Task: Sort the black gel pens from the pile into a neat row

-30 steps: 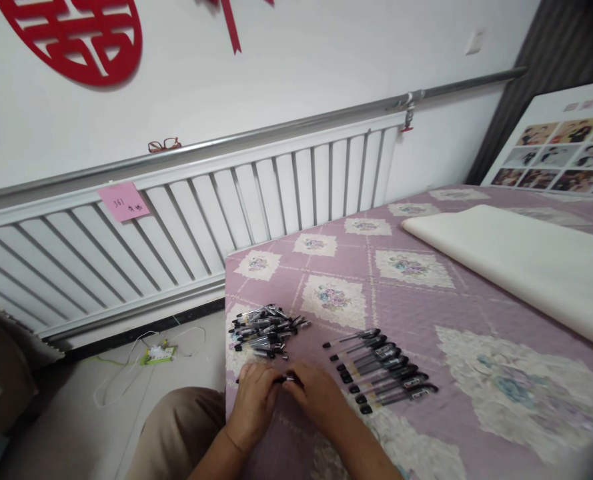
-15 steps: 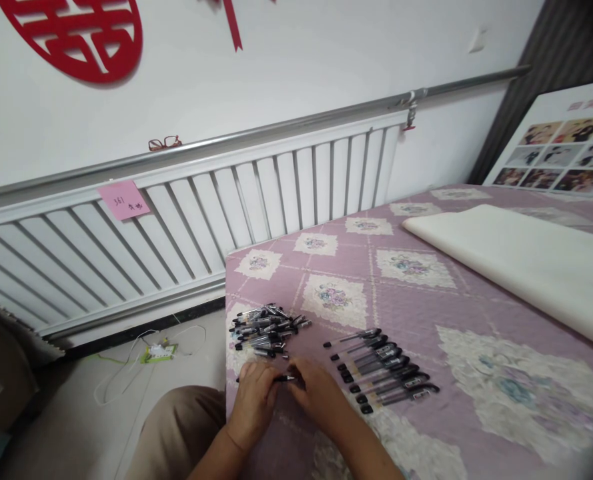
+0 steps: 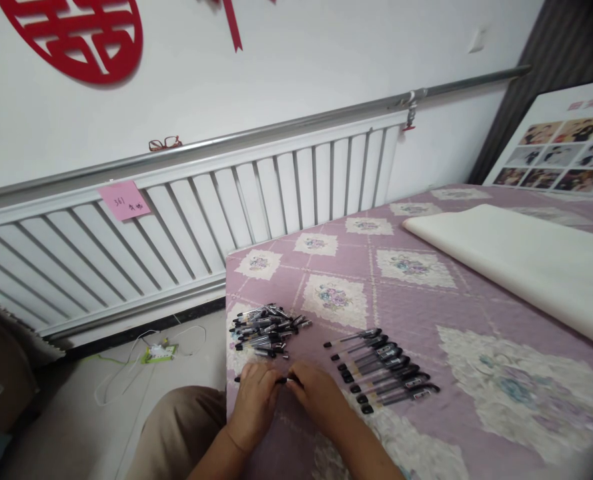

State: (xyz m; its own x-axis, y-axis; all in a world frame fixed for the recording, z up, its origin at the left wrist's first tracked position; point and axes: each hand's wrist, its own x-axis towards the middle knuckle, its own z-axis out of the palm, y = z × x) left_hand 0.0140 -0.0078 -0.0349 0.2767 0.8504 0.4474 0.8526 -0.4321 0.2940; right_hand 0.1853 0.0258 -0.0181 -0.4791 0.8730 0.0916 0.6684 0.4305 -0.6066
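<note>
Both my hands rest near the front edge of a bed with a purple flowered cover [image 3: 411, 307]. My left hand [image 3: 253, 403] and my right hand [image 3: 319, 397] meet with fingers curled around one black pen [image 3: 282, 380], which lies level between them. Just beyond my hands lies a loose heap of black pens [image 3: 266, 327]. To the right of my right hand, a neat row of several capped pens [image 3: 383, 377] lies side by side on the cover.
A white rolled sheet [image 3: 521, 267] lies across the bed at the right. A white radiator [image 3: 176, 227] with a pink note [image 3: 123, 200] runs along the wall, red glasses [image 3: 164, 143] on its rail. Cables and a small green device [image 3: 159, 352] lie on the floor.
My hands stay almost in place; the fingers shift slightly on the pen held between them. The pen piles have not moved.
</note>
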